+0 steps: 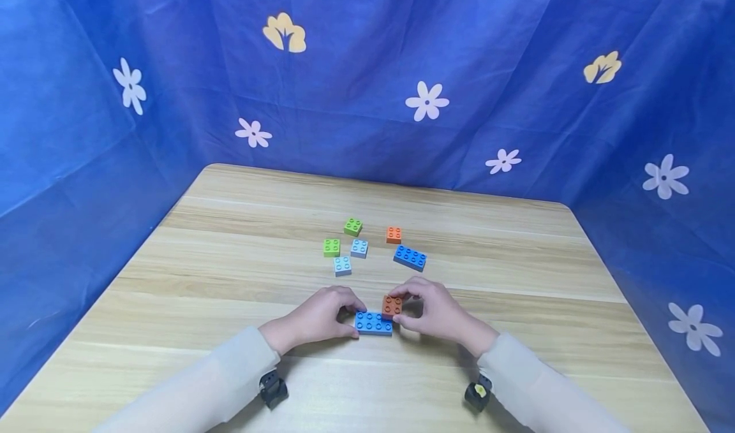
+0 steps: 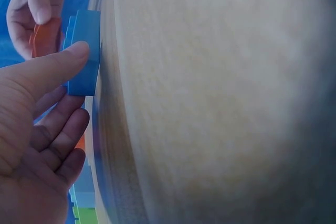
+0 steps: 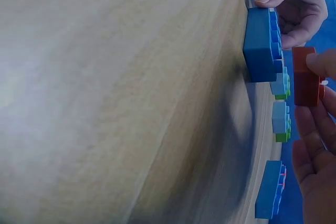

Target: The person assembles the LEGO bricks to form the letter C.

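Note:
In the head view a blue eight-stud toy brick point(image 1: 372, 325) lies near the front of the table, its left end pinched between the thumb and fingers of my left hand point(image 1: 321, 318). My right hand point(image 1: 436, 312) pinches a small orange-red four-stud brick point(image 1: 392, 307) by its sides, just over the blue brick's right end. From the right wrist view, the orange-red brick point(image 3: 306, 77) hangs apart from the blue brick point(image 3: 260, 45), slightly higher than its studs. The left wrist view has my left thumb on the side of the blue brick point(image 2: 86, 72).
Farther back lie two green bricks point(image 1: 353, 227), two light blue bricks point(image 1: 359, 248), an orange brick point(image 1: 393, 234) and a second long blue brick point(image 1: 410, 258). A blue flowered curtain point(image 1: 367, 88) stands around the wooden table point(image 1: 488, 242).

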A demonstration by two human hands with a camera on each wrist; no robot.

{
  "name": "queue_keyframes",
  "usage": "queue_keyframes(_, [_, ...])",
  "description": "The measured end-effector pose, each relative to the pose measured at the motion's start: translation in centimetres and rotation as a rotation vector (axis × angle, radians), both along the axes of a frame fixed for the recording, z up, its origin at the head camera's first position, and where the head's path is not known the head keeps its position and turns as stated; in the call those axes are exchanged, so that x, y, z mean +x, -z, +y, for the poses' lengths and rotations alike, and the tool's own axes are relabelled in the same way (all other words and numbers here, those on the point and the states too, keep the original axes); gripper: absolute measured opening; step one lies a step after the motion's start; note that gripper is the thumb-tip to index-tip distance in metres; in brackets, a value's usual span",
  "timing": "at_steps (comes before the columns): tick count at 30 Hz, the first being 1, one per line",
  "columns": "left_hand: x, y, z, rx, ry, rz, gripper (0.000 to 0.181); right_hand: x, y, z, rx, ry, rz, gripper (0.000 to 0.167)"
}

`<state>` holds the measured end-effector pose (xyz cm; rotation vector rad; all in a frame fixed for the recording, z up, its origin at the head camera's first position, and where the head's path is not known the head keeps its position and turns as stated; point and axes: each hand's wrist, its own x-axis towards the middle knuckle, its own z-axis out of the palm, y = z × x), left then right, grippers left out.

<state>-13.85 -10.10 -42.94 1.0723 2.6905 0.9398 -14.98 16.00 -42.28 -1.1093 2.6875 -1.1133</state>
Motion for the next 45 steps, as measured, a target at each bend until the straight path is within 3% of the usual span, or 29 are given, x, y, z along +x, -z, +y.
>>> queue_keyframes(9, [0.0,0.0,0.0,0.003,0.002,-0.004,0.035,0.6,0.2,0.5,0.035,-0.024,-0.037,0.038])
queue_keyframes(18, [-0.1,0.1,0.0,-0.004,0.006,0.007,0.034,0.8,0.3,0.4,0.044,-0.049,0.006,0.038])
queue_keyframes(29, [-0.1,-0.1,0.0,-0.005,0.010,0.001,0.034,1.2,0.0,0.0,0.093,-0.007,-0.002,0.036])
queue_keyframes(38, [-0.2,0.1,0.0,0.019,0.014,-0.005,0.035,1.4,0.4,0.0,0.077,0.027,-0.005,0.036])
queue_keyframes(45, [-1.1,0.4,-1.1,0.085,-0.053,-0.052,0.050,1.4,0.6,-0.1,0.062,0.034,-0.006,0.036])
